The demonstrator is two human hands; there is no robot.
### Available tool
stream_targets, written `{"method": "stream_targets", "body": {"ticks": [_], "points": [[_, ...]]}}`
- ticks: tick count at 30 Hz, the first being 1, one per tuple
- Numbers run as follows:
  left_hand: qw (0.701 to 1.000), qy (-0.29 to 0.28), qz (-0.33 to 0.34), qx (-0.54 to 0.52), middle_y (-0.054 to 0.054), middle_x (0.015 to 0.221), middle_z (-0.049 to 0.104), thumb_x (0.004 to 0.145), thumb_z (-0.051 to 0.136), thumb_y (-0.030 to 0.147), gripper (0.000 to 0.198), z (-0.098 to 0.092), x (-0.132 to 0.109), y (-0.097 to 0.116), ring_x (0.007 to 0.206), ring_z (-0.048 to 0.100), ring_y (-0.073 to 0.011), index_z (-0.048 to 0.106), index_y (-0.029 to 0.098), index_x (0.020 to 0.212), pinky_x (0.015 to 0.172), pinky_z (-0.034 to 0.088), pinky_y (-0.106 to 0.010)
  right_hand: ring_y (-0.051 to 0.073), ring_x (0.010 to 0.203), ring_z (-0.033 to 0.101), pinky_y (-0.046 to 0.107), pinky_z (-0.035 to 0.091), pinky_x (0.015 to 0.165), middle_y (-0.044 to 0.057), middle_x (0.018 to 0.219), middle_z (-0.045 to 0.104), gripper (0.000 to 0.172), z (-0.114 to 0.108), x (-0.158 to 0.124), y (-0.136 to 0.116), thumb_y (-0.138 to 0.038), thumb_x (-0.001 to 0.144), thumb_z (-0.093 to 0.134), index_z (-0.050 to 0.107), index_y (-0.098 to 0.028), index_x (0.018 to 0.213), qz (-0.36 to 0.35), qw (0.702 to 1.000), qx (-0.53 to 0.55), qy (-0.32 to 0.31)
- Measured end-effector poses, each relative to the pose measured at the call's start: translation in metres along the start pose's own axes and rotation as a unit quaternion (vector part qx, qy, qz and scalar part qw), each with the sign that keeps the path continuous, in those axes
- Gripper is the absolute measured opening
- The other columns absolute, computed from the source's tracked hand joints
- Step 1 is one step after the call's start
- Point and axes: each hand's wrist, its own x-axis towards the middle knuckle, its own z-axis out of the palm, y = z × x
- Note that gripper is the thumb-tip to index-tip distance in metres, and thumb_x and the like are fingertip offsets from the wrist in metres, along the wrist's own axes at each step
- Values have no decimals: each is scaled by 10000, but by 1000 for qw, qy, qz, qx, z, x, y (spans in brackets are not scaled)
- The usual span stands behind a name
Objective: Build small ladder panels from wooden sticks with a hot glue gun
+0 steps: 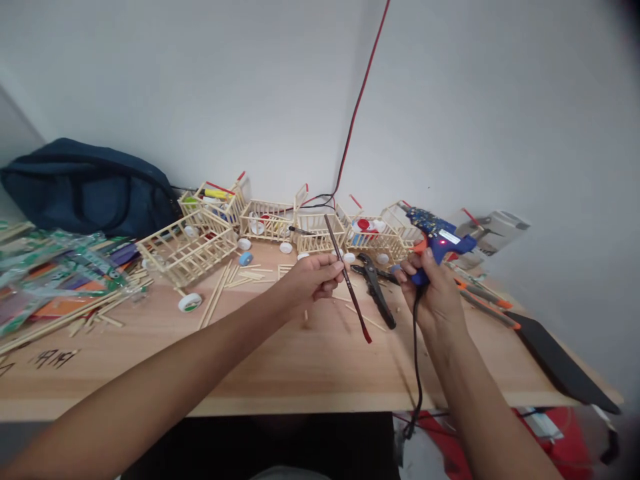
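Wood table (310, 373) vs white wall. Your left hand (313, 280) pinches a dark stick (347, 287) mid-length, tilted, ends free; right hand (433, 293) is wrapped round the blue glue gun (437, 237), nozzle twd the stick. Behind: black pliers (377, 293) flat, stick carts (270, 223) lined along wall, blue bag (85, 190) far left.

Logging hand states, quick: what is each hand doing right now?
Left hand: closed, holding a thin dark stick.
Right hand: closed around the blue glue gun.

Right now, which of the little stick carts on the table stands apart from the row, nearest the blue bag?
The big cart at the far left, standing forward of the row along the wall, just in front of the blue bag.
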Motion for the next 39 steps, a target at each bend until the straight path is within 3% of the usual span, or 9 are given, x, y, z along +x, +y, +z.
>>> {"method": "stream_targets", "body": {"ticks": [5, 11, 19, 28, 33, 39], "points": [[1000, 23, -1, 8, 2, 699, 537, 732, 773, 347, 288, -14, -12, 11, 477, 299, -11, 630, 101, 777, 426, 143, -163, 38, 558, 404, 133, 399, 483, -89, 631, 357, 433, -2, 9, 13, -338, 591, 897, 520, -188, 745, 10, 999, 36, -23], [998, 66, 12, -10, -3, 720, 561, 703, 798, 323, 286, -26, -20, 17, 473, 308, -15, 638, 106, 801, 420, 173, -160, 36, 538, 390, 137, 399, 473, -88, 625, 376, 470, -6, 9, 25, -351, 565, 904, 482, -190, 693, 22, 999, 30, -4], [992, 108, 61, -23, 8, 705, 573, 759, 755, 279, 232, -33, -29, 29, 455, 339, -15, 585, 121, 774, 425, 215, -149, 39, 544, 403, 152, 404, 468, -80, 655, 405, 476, -17, 10, 28, -384, 613, 880, 452, -192, 697, 12, 1000, 26, -7], [978, 174, 117, 18, 5, 690, 597, 746, 769, 327, 293, -47, -36, 32, 454, 352, -20, 558, 125, 723, 422, 226, -159, 33, 526, 394, 142, 398, 453, -88, 639, 427, 504, -14, 8, 25, -384, 542, 910, 481, -192, 725, 18, 1000, 25, 1], [949, 248, 191, 47, 6, 694, 635, 730, 761, 275, 216, -45, -40, 55, 446, 363, -25, 593, 143, 769, 411, 232, -159, 34, 542, 409, 147, 407, 490, -88, 659, 432, 441, -22, 9, 16, -373, 621, 873, 494, -200, 766, -39, 999, 33, 6], [900, 279, 295, 157, 10, 694, 659, 736, 706, 187, 106, -16, -27, 84, 442, 374, -41, 654, 164, 825, 413, 281, -185, 43, 544, 411, 161, 381, 485, -81, 668, 419, 349, -32, 2, -13, -368, 713, 803, 517, -201, 825, -193, 978, 42, 71]]}}
